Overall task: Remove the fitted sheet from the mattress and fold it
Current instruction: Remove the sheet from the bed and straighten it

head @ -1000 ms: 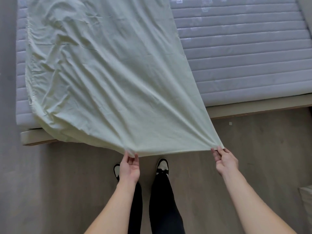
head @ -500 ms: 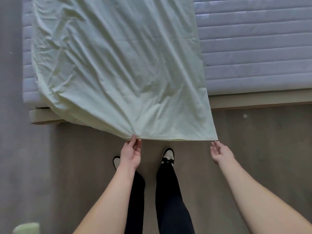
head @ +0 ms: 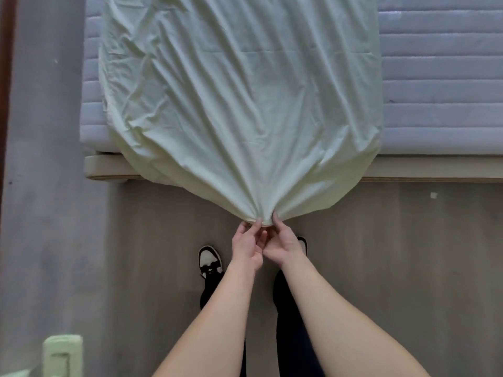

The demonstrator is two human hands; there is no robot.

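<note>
head | left hand (head: 246, 246) – right hand (head: 283, 244) grip: both pinching fitted sheet (head: 245, 104) edge | sheet draped over mattress (head: 435, 77)

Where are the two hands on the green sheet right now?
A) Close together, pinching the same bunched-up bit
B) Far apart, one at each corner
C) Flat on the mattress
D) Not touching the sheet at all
A: the left hand and the right hand meet at one spot, both pinching the gathered edge of the sheet, which fans out from there back over the mattress.
</note>
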